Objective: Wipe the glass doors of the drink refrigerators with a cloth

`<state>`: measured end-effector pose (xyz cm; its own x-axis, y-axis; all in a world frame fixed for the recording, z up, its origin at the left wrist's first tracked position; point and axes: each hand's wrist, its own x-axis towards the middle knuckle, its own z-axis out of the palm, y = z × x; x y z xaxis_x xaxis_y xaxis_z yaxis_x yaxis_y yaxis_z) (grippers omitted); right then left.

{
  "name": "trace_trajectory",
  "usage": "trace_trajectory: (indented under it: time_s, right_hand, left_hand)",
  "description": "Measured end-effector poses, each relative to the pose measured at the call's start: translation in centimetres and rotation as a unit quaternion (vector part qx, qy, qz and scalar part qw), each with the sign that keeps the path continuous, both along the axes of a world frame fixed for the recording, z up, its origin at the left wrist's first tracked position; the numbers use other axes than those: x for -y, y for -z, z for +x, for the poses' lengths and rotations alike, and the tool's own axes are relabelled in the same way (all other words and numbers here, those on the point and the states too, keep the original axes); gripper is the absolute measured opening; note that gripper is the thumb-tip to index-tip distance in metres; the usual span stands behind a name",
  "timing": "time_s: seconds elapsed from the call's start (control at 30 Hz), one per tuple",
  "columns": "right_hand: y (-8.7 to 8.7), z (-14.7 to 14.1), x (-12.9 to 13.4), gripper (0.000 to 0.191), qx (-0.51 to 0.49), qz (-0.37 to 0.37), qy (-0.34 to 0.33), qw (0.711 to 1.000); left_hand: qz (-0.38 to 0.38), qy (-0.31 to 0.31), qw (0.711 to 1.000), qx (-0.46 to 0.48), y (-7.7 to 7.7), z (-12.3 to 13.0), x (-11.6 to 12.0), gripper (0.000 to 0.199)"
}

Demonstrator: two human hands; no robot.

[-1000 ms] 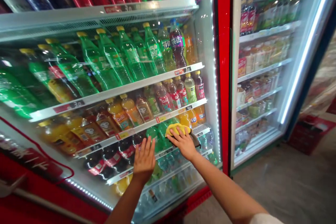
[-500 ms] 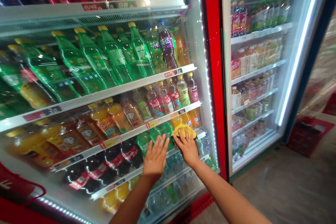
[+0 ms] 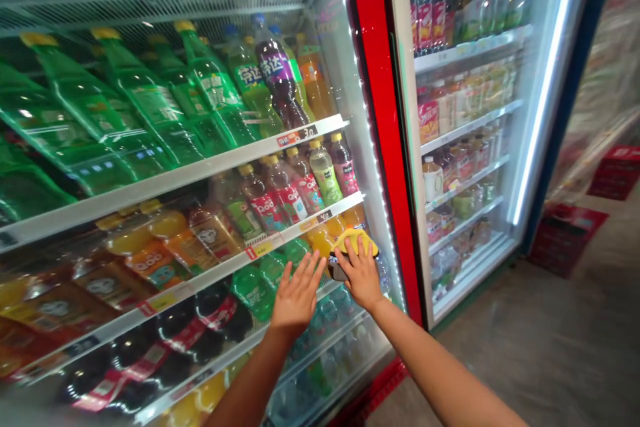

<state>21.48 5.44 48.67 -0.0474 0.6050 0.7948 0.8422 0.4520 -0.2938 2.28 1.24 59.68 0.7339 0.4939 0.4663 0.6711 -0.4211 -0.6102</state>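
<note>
My right hand [image 3: 361,278] lies over a yellow cloth [image 3: 356,237] with a dark grey underside, holding it flat against the cooler's glass door. Its fingers are slightly spread, and the cloth's edge shows past the fingertips. Beside it, my left hand [image 3: 299,293] rests palm toward the glass with fingers stretched out and nothing in it. Behind the glass, green bottles [image 3: 254,290] are nearest to the left hand. Small Qoo bottles [image 3: 295,193] stand on the shelf above the hands.
The cooler's red frame [image 3: 373,67] runs down to the right of my hands. A second lit cooler [image 3: 420,113] with shelved drinks stands beyond it. Red boxes [image 3: 567,240] sit on the grey floor [image 3: 490,347] at the far right.
The view has swung, so the shelves and cooler frame shift left. Both hands, with the cloth under the right one, are farther right along the glass, closer to the red frame.
</note>
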Motion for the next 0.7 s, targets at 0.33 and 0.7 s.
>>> trace_trajectory:
  time_s: [0.33, 0.7]
  right_hand:
    - [2.4, 4.5, -2.2, 0.109, -0.177, 0.022, 0.077, 0.981]
    - [-1.1, 9.2, -3.2, 0.089, 0.004, 0.019, 0.029, 0.999]
  left_hand:
    - [0.004, 0.044, 0.999, 0.013, 0.5, 1.6, -1.2, 0.069]
    - [-0.039, 0.086, 0.995, -0.015, 0.8, 5.4, -3.7, 0.073]
